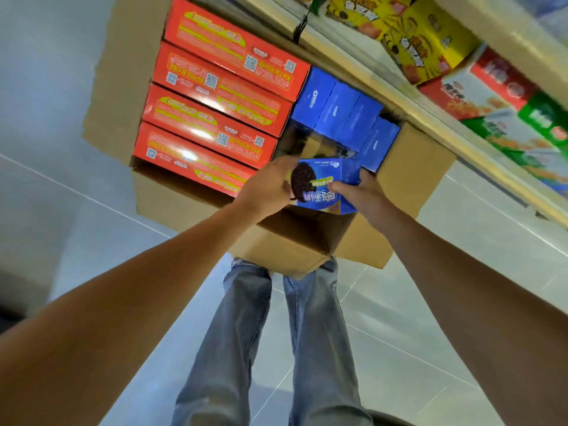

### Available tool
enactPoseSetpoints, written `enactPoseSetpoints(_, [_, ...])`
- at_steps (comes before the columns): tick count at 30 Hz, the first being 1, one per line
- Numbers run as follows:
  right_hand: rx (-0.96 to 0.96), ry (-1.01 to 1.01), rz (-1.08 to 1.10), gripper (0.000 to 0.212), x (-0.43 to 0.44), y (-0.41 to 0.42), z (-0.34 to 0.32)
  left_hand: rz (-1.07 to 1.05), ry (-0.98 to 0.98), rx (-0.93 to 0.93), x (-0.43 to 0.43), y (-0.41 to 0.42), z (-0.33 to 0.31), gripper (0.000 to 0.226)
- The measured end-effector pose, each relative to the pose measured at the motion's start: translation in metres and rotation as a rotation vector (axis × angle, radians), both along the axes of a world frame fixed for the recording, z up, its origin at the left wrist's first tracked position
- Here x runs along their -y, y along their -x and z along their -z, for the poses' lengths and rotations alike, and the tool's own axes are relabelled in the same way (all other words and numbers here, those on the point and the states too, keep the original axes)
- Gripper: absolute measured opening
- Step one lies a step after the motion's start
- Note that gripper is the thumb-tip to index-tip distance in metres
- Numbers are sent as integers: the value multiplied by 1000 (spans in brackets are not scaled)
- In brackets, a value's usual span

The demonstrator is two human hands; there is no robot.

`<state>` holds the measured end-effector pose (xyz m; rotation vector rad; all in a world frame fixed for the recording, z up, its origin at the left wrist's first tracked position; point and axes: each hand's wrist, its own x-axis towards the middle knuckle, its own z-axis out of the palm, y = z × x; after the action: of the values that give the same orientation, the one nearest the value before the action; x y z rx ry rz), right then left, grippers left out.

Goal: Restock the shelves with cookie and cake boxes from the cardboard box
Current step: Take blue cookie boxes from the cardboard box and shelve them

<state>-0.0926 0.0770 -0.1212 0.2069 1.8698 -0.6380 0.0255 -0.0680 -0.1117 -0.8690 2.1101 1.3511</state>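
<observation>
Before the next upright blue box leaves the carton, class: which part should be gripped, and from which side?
Grip the nearest upright blue box by its exposed top end, coming down from above. It stands packed against its neighbours, so only the top is free; the gap beside it probably gives finger room.

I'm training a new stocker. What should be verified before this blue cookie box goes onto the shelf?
1. Grip on blue cookie box: ok, left hand and right hand hold its sides.
2. Box clear of brown cardboard carton: cannot tell, it sits at the opening.
3. Packaging intact: cannot tell, blurred.
4. Free slot on cream shelf: cannot tell, visible part holds yellow boxes.
5. Red boxes in carton steady: ok, packed side by side.
</observation>
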Motion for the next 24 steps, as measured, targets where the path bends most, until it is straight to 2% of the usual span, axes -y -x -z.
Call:
enactPoseSetpoints(1, [39, 46, -31, 33, -1, 6, -17, 53, -20, -11, 4, 8, -12, 56])
enactPoseSetpoints(3, [68, 122, -90, 40, 0, 18, -54, 181, -83, -17, 9, 23, -31, 71])
enactPoseSetpoints(5, [53, 155, -149, 50, 4, 34, -90, 206, -198, 29, 13, 43, -59, 95])
enactPoseSetpoints(7, [77, 205, -162, 45, 9, 54, -136, 239, -224, 33, 18, 69, -104, 107])
enactPoseSetpoints(9, [85, 255, -152, 39, 13, 70, -176, 305, -120, -30, 23, 89, -147, 103])
enactPoseSetpoints(12, [59, 323, -170, 47, 21, 82, -237, 301, -56, -159, 36, 107, -211, 99])
enactPoseSetpoints(16, [-23, 378, -29, 91, 31, 98, -309, -16, -311, -180, 54, 116, -291, 89])
enactPoseSetpoints(19, [-29, 405, -32, 109, 33, 107, -371, -239, -434, -247, 76, 114, -348, 54])
enactPoseSetpoints(20, [-73, 402, -74, 100, 33, 110, -394, -270, -479, -255, 83, 116, -370, 38])
enactPoseSetpoints(22, [-132, 436, -134, 55, 38, 118, -426, -294, -524, -241, 95, 119, -404, 13])
enactPoseSetpoints(23, [-202, 437, -156, 39, 42, 123, -447, -280, -506, -273, 97, 123, -427, 9])
enactPoseSetpoints(24, [-290, 413, -179, 35, 46, 127, -474, -269, -469, -317, 96, 128, -453, 8])
